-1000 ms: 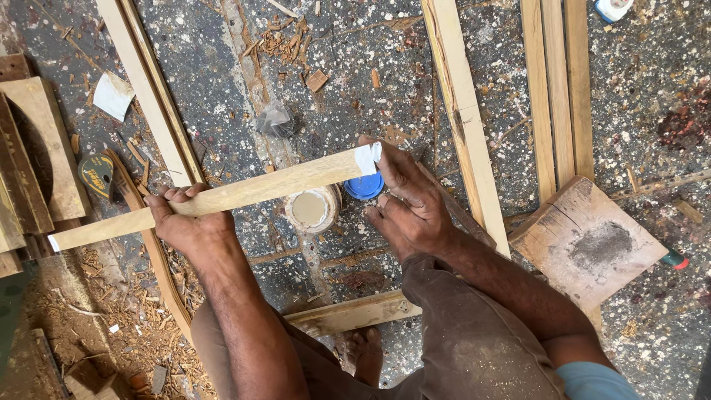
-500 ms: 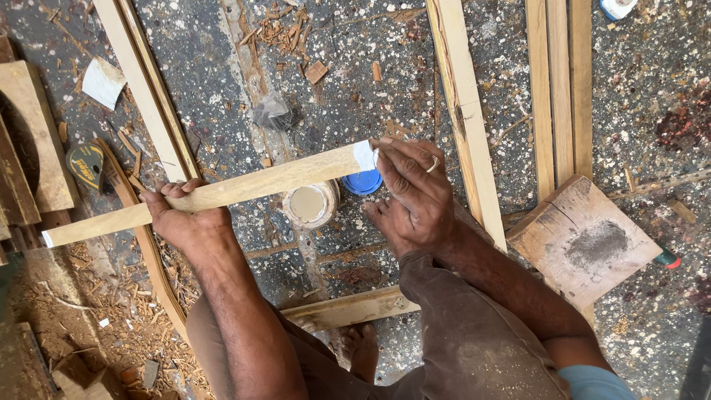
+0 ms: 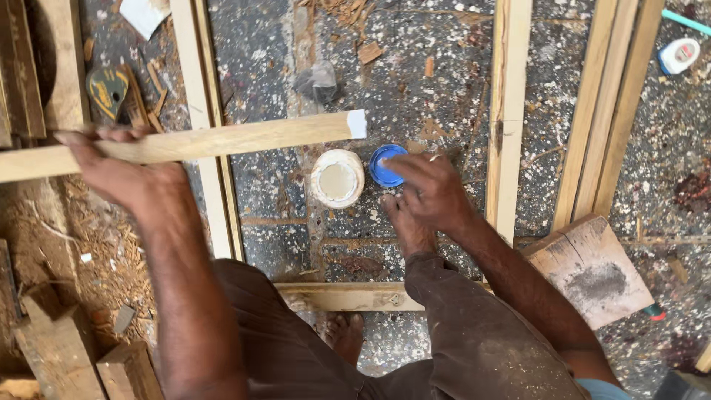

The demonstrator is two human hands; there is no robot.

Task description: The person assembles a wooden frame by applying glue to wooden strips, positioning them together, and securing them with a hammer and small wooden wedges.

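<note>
My left hand [image 3: 122,170] grips a long pale wooden strip [image 3: 222,139] that runs level across the left half of the view. Its right end [image 3: 356,123] is coated white. My right hand [image 3: 429,194] is lowered to the floor, fingertips touching a blue lid [image 3: 383,161]. Just left of the lid stands an open white jar [image 3: 337,178] of pale glue or paste. The jar sits below the strip's coated end.
Long wooden battens lie on the speckled floor: one [image 3: 204,118] at the left, one [image 3: 507,111] in the middle, a pair [image 3: 611,111] at the right. A square wood block [image 3: 592,270] lies at the right, offcuts and shavings [image 3: 67,244] at the left. My bare foot [image 3: 344,333] shows below.
My right hand left the strip's white end and dropped to the blue lid on the floor. The view moved closer, and the strip now lies more level.
</note>
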